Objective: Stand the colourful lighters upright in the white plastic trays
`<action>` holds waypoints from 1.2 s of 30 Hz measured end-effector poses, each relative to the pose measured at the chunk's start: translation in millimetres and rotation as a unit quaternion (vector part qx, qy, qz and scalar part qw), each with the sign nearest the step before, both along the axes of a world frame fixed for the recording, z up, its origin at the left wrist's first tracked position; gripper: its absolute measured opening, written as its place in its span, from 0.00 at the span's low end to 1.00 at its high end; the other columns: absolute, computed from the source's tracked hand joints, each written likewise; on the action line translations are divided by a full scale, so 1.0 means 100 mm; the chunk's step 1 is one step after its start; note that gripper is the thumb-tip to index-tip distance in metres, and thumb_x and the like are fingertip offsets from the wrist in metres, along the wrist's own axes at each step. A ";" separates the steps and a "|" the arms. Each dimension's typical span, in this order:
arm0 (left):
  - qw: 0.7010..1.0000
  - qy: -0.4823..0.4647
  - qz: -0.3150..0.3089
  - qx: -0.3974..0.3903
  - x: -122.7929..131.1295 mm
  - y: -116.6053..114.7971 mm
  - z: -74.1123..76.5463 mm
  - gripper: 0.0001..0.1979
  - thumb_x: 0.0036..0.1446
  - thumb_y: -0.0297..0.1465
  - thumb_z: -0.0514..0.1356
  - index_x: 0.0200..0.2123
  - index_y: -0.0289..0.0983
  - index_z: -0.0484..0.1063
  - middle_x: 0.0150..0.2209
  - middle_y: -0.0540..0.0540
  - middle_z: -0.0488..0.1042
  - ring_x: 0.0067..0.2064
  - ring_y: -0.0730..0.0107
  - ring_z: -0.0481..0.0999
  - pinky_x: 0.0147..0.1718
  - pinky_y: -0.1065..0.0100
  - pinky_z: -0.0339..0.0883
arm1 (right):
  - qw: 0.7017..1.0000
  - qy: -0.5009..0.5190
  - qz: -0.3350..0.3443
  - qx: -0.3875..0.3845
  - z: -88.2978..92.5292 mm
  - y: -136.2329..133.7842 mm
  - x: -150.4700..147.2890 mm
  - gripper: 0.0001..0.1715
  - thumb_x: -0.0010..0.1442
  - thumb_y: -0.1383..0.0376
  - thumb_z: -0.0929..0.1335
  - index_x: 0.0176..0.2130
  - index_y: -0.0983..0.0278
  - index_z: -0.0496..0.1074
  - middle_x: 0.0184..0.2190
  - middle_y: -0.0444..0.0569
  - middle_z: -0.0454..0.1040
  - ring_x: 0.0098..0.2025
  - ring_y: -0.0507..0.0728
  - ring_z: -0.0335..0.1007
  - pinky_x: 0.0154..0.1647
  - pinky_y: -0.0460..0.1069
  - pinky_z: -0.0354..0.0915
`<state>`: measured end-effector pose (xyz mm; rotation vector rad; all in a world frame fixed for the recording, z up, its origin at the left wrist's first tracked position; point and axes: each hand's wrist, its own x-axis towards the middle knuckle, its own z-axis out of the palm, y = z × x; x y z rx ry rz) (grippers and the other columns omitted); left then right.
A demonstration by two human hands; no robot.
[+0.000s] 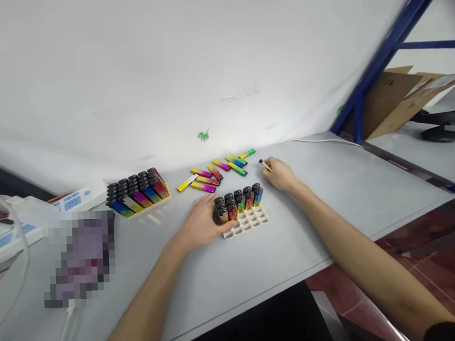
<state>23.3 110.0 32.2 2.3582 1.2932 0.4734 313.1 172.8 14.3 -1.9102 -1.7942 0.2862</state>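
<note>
A cream grid tray (pixel 251 220) lies on the grey table, its far rows filled with upright colourful lighters (pixel 239 200) with black caps. My left hand (pixel 204 222) rests against the tray's left end, fingers curled round it. My right hand (pixel 281 174) lies just right of the tray, pinching one lighter (pixel 265 164) by its end. Several loose lighters (pixel 216 172) lie scattered on the table beyond the tray.
A second tray full of lighters (pixel 138 193) stands at the left. White and blue devices (pixel 77 198) and a blurred-out object (pixel 83 255) sit further left. A white wall is close behind. Blue shelving (pixel 380 65) and cardboard (pixel 396 100) are at the right; the table's front edge runs diagonally.
</note>
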 end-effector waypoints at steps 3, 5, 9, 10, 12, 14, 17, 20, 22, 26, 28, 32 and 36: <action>1.000 0.012 -0.001 0.002 -0.03 0.01 -0.03 0.26 0.50 0.50 0.65 0.46 0.38 0.72 0.49 0.40 0.73 0.54 0.48 0.70 0.54 0.52 0.65 | 0.979 0.190 0.045 0.052 0.00 -0.15 -0.09 0.15 0.63 0.64 0.60 0.50 0.60 0.59 0.29 0.44 0.73 0.30 0.56 0.70 0.35 0.50 0.64; 1.000 0.019 0.001 0.014 -0.05 0.02 -0.03 0.26 0.50 0.53 0.64 0.43 0.38 0.72 0.48 0.40 0.73 0.53 0.47 0.71 0.52 0.52 0.65 | 0.939 0.330 0.068 0.063 0.02 -0.22 -0.16 0.12 0.64 0.60 0.60 0.48 0.57 0.57 0.23 0.37 0.66 0.23 0.53 0.65 0.26 0.47 0.62; 0.999 0.034 -0.001 0.037 -0.09 0.03 -0.04 0.29 0.50 0.59 0.61 0.40 0.38 0.72 0.43 0.41 0.73 0.48 0.49 0.72 0.48 0.52 0.66 | 0.860 0.504 0.063 0.049 0.08 -0.27 -0.26 0.20 0.63 0.46 0.61 0.36 0.60 0.64 0.18 0.35 0.54 0.16 0.48 0.47 0.16 0.44 0.46; 0.999 0.035 -0.007 0.040 -0.09 0.03 -0.04 0.30 0.50 0.60 0.60 0.40 0.39 0.73 0.42 0.41 0.73 0.47 0.49 0.72 0.48 0.52 0.66 | 0.847 0.528 0.053 0.041 0.10 -0.27 -0.27 0.24 0.63 0.44 0.61 0.31 0.61 0.64 0.16 0.35 0.52 0.15 0.48 0.43 0.15 0.44 0.44; 0.998 0.031 -0.020 0.045 -0.10 0.04 -0.06 0.30 0.50 0.60 0.60 0.40 0.40 0.73 0.41 0.42 0.73 0.46 0.50 0.72 0.47 0.53 0.66 | 0.825 0.564 0.025 0.020 0.12 -0.26 -0.27 0.30 0.62 0.42 0.59 0.23 0.61 0.60 0.13 0.36 0.48 0.14 0.47 0.39 0.15 0.45 0.41; 0.998 0.020 -0.024 0.052 -0.10 0.04 -0.08 0.29 0.49 0.59 0.61 0.41 0.41 0.74 0.42 0.43 0.74 0.46 0.51 0.72 0.47 0.54 0.66 | 0.810 0.587 0.004 0.001 0.13 -0.25 -0.26 0.31 0.63 0.43 0.58 0.20 0.60 0.55 0.12 0.36 0.46 0.13 0.47 0.38 0.15 0.45 0.39; 0.998 0.010 -0.019 0.057 -0.09 0.04 -0.09 0.28 0.49 0.58 0.62 0.41 0.42 0.75 0.42 0.43 0.74 0.46 0.50 0.72 0.46 0.54 0.67 | 0.797 0.604 -0.003 -0.008 0.14 -0.24 -0.25 0.29 0.64 0.47 0.57 0.19 0.60 0.52 0.11 0.36 0.45 0.13 0.47 0.36 0.14 0.45 0.37; 0.999 0.014 -0.019 0.049 -0.07 0.03 -0.08 0.28 0.50 0.58 0.62 0.41 0.42 0.75 0.41 0.43 0.75 0.46 0.50 0.72 0.46 0.54 0.67 | 0.800 0.600 0.000 -0.005 0.14 -0.24 -0.27 0.28 0.65 0.50 0.57 0.18 0.60 0.53 0.10 0.37 0.46 0.12 0.46 0.36 0.14 0.44 0.37; 0.999 0.020 -0.019 0.044 -0.06 0.03 -0.07 0.28 0.50 0.58 0.61 0.42 0.41 0.75 0.41 0.43 0.74 0.46 0.50 0.72 0.45 0.53 0.67 | 0.804 0.595 0.000 -0.008 0.12 -0.23 -0.28 0.28 0.65 0.50 0.57 0.18 0.60 0.53 0.10 0.37 0.45 0.12 0.46 0.36 0.14 0.44 0.37; 0.998 0.019 -0.015 0.054 -0.04 0.03 -0.09 0.28 0.51 0.58 0.61 0.41 0.41 0.75 0.40 0.43 0.74 0.45 0.51 0.72 0.44 0.54 0.68 | 0.803 0.596 -0.002 -0.018 0.09 -0.22 -0.29 0.31 0.64 0.44 0.57 0.19 0.60 0.52 0.10 0.36 0.45 0.12 0.46 0.36 0.13 0.44 0.36; 0.998 0.017 -0.010 0.062 -0.04 0.03 -0.10 0.28 0.50 0.58 0.61 0.39 0.40 0.75 0.39 0.43 0.74 0.43 0.52 0.73 0.43 0.54 0.68 | 0.803 0.595 -0.001 -0.020 0.08 -0.22 -0.29 0.32 0.63 0.42 0.58 0.19 0.60 0.52 0.10 0.35 0.45 0.12 0.46 0.36 0.13 0.44 0.37; 0.998 0.008 -0.004 0.069 -0.04 0.03 -0.12 0.26 0.51 0.57 0.61 0.40 0.41 0.75 0.39 0.43 0.74 0.43 0.52 0.73 0.42 0.55 0.68 | 0.807 0.590 0.005 -0.028 0.10 -0.22 -0.31 0.29 0.64 0.47 0.58 0.19 0.60 0.53 0.10 0.36 0.45 0.12 0.46 0.35 0.13 0.44 0.37; 0.997 0.003 0.002 0.078 -0.03 0.03 -0.13 0.26 0.51 0.56 0.62 0.41 0.40 0.74 0.40 0.42 0.75 0.44 0.51 0.74 0.43 0.54 0.69 | 0.813 0.581 0.006 -0.027 0.10 -0.23 -0.35 0.27 0.65 0.51 0.57 0.19 0.60 0.53 0.09 0.36 0.46 0.12 0.46 0.35 0.13 0.44 0.36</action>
